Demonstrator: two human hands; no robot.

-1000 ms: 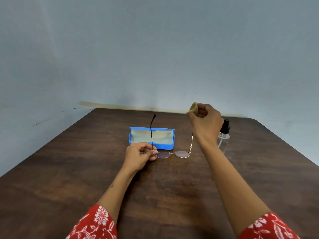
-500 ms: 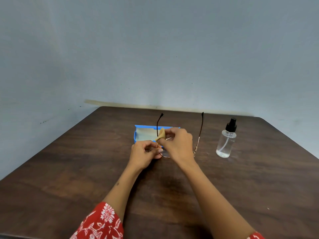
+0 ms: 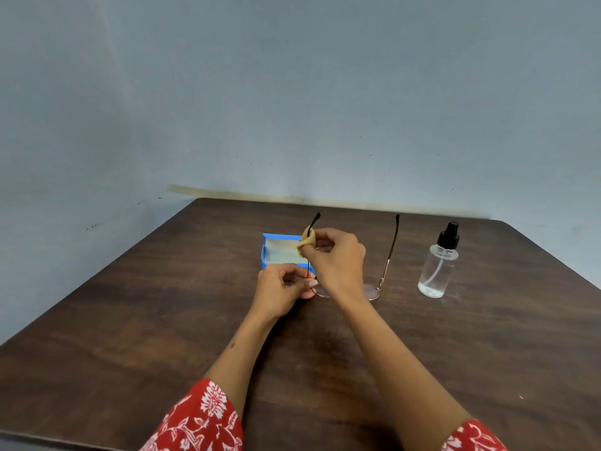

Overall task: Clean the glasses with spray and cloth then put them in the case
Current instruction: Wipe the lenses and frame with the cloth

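Note:
Thin-framed glasses (image 3: 374,290) stand lenses-down on the brown table (image 3: 162,320), both temples pointing up. My left hand (image 3: 283,292) pinches the frame at the left hinge. My right hand (image 3: 335,260) holds a small tan cloth (image 3: 308,237) wrapped around the left temple, about halfway up it. The left lens is mostly hidden behind my hands. An open blue case (image 3: 276,252) with a pale lining lies just behind my hands. A clear spray bottle (image 3: 437,270) with a black nozzle stands upright to the right of the glasses.
A plain grey-blue wall rises close behind the table's far edge. The table's corners are rounded, and its right edge runs diagonally past the spray bottle. My red patterned sleeves (image 3: 201,418) show at the bottom.
My right hand came from the right temple to the left one with the cloth, and now sits higher up that temple. My left hand kept its hold on the frame.

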